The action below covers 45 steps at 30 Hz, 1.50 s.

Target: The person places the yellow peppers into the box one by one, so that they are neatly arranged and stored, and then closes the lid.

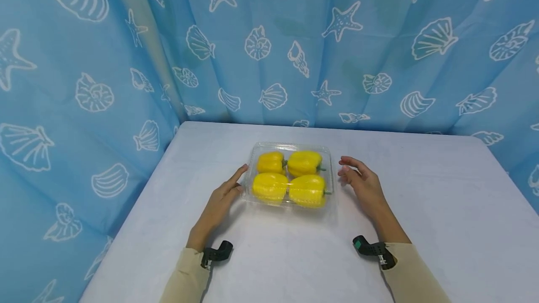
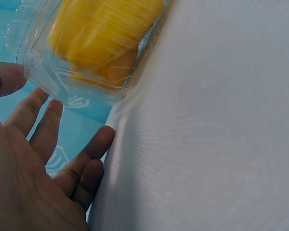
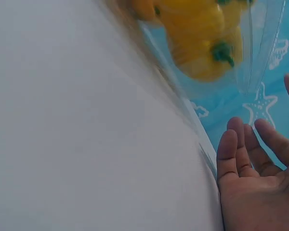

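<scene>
1 clear plastic clamshell box sits on 1 white table. Inside the box are 4 yellow bell peppers, set 2 by 2; green stems show on 2 of them at the right side, and probably a 3rd between the far pair, though it is small from the head camera. 2 hands are in view, 1 left hand and 1 right hand, with 2 beige sleeves and 2 black wrist mounts. 1 blue curtain printed with shells and starfish hangs behind.

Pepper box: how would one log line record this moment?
left hand: open, touching clamshell box | right hand: open, beside it | four yellow peppers inside
</scene>
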Tool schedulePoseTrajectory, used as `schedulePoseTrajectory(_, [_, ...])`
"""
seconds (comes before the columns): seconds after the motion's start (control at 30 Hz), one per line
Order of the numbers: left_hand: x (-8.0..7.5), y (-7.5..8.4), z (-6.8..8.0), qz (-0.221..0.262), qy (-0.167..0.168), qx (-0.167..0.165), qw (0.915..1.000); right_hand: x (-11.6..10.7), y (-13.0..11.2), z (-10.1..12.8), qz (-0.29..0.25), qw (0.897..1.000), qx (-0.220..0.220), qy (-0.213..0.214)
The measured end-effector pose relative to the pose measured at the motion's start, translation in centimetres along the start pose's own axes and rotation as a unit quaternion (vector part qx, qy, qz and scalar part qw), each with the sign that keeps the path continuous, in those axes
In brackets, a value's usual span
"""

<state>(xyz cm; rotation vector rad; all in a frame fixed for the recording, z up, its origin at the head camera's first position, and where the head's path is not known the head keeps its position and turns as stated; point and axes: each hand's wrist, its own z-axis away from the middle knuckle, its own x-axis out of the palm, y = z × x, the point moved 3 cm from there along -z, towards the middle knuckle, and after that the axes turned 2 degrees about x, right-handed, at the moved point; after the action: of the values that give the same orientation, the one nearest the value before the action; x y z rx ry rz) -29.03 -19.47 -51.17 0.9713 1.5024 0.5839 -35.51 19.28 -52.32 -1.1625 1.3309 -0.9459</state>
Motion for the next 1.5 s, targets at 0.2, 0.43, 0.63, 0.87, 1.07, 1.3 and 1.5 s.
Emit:
schedulePoseTrajectory(0.2, [0.0,0.0,-0.2,-0.006,-0.01,-0.002,0.9999,0.7,-0.6,3.7,-0.053,0.998,0.03,-0.027])
schedulePoseTrajectory(0.43, [-0.2,0.0,-0.1,-0.009,-0.009,-0.001,0.9999,1.6,-1.7,7.5,-0.124,0.989,0.063,-0.057])
schedulePoseTrajectory(0.63, [-0.1,-0.2,0.2,0.001,-0.007,-0.001,1.0,2.2,-2.3,8.5,-0.1,0.986,0.095,-0.093])
schedulePoseTrajectory(0.87, [-0.1,0.0,0.2,0.002,-0.01,0.024,0.9997,2.6,-2.4,8.7,-0.105,0.982,0.096,-0.123])
schedulePoseTrajectory(1.07, [-0.1,0.4,-0.1,0.006,-0.015,0.046,0.9988,2.5,-2.2,8.6,-0.127,0.978,0.104,-0.126])
schedulePoseTrajectory(1.3, [-0.1,0.6,0.0,-0.003,-0.014,0.028,0.9995,2.4,-2.0,8.5,-0.131,0.976,0.115,-0.128])
schedulePoseTrajectory(1.5, [-0.3,0.5,0.0,-0.021,-0.009,0.038,0.999,2.8,-2.1,8.4,-0.135,0.974,0.125,-0.131])
